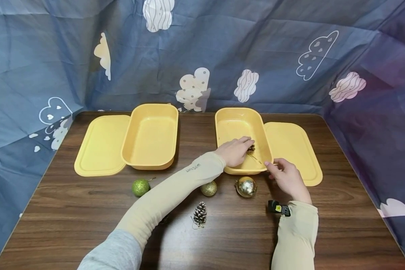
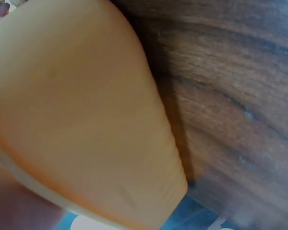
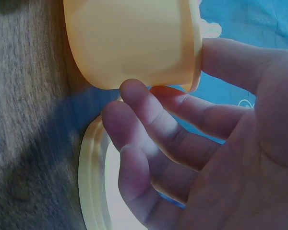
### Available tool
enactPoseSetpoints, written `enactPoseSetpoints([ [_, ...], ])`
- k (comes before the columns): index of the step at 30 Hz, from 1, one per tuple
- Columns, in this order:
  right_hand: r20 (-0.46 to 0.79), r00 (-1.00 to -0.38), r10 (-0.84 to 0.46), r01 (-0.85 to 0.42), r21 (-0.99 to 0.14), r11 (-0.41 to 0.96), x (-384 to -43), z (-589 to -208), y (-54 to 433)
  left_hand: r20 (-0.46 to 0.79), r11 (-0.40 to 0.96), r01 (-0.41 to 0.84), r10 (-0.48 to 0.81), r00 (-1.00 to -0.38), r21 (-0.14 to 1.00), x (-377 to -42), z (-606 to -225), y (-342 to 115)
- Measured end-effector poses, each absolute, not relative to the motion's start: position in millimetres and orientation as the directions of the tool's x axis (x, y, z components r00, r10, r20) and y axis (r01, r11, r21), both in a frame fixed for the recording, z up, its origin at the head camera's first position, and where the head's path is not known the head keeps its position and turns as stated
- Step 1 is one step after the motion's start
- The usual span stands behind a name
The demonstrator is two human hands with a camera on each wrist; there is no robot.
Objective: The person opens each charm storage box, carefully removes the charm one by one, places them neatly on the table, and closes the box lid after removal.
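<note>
My left hand [image 1: 234, 152] reaches into the yellow container [image 1: 244, 171] on the right, its fingers at a pine cone [image 1: 251, 149]. The cone has a gold string and is partly covered by the hand. With thumb and fingers, my right hand [image 1: 288, 179] pinches that container's near right corner; the right wrist view shows the thumb on the rim and fingers [image 3: 134, 91] against the wall. Close in front lie a shiny gold ball [image 1: 246, 187] and a glittery gold ball [image 1: 209, 189]. The left wrist view is mostly filled by the container wall [image 2: 86, 110].
A second yellow container [image 1: 150, 162] stands at the left, beside a yellow lid [image 1: 99, 146]. Another lid [image 1: 291, 150] lies at the right. A green glitter ball [image 1: 140, 187] and a pine cone [image 1: 200, 213] rest nearer; a dark object shows partly beneath the left forearm.
</note>
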State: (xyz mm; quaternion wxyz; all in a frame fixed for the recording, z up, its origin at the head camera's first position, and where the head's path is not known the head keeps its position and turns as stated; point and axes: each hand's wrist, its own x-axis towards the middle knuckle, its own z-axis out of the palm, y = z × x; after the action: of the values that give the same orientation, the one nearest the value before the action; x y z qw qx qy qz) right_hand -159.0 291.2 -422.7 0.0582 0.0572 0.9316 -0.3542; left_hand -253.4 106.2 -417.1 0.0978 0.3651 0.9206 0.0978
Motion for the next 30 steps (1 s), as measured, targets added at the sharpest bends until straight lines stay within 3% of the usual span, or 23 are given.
enactPoseSetpoints([
  [10,-0.162,-0.985,0.064,0.156,-0.658,0.737,-157.8,-422.7,290.9,-0.162,0.707,0.653,0.702,-0.693,0.272,-259.9,-424.2,110.2],
  [30,-0.160,-0.985,0.060,0.151,-0.653,0.743,-159.2,-422.1,292.6,-0.062,0.683,0.668,0.712,-0.699,0.296,-259.8,-428.8,113.6],
])
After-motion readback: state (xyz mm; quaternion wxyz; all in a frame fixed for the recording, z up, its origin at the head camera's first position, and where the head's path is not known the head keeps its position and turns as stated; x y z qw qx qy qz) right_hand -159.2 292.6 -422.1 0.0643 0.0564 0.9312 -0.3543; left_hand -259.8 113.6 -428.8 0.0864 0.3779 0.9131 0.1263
